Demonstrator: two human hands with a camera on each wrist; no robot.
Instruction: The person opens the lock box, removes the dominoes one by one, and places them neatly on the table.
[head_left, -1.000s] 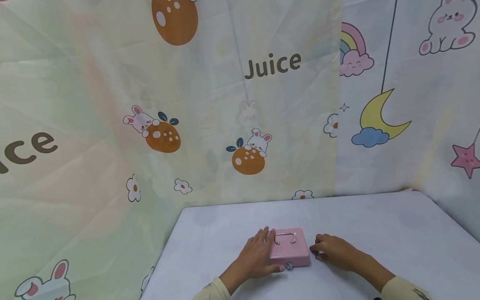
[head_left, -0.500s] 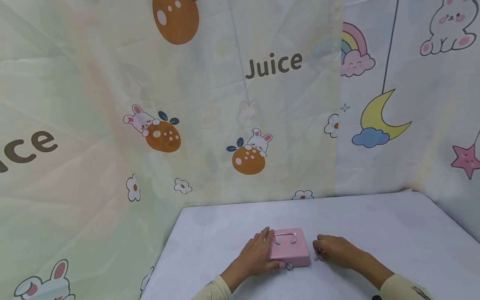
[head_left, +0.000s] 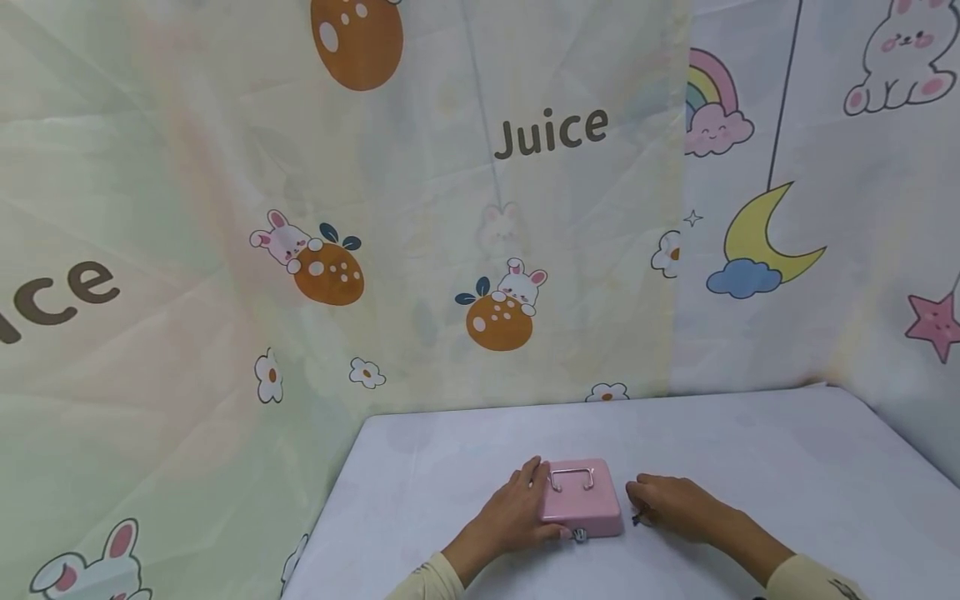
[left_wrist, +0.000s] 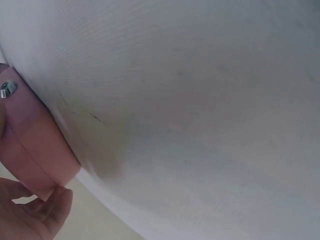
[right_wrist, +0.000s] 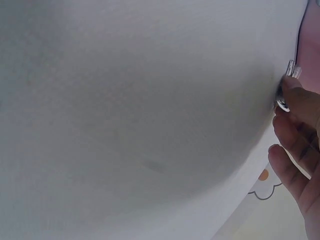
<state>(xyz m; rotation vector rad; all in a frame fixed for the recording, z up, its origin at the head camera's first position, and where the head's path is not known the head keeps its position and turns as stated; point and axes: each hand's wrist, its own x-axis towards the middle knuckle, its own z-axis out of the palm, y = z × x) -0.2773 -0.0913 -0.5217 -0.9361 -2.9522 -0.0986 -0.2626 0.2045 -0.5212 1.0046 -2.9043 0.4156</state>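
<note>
A pink cash box (head_left: 583,502) with a silver wire handle (head_left: 572,473) on its lid sits shut on the white table. A silver lock (head_left: 580,535) sticks out from its front face, also seen in the left wrist view. My left hand (head_left: 507,515) grips the box along its left side, thumb on the front beside the lock and fingers curled at the far corner. Just right of the box, apart from it, my right hand (head_left: 678,506) pinches small silver keys (right_wrist: 290,69) between thumb and fingers. The fingers hide part of them.
The white tabletop (head_left: 750,442) runs back to a printed cloth backdrop (head_left: 420,250) with cartoon rabbits and fruit. Another printed cloth (head_left: 840,333) hangs along the right side.
My right hand has shifted slightly right, away from the box, and the keys have turned in its fingers. My left hand stays on the box.
</note>
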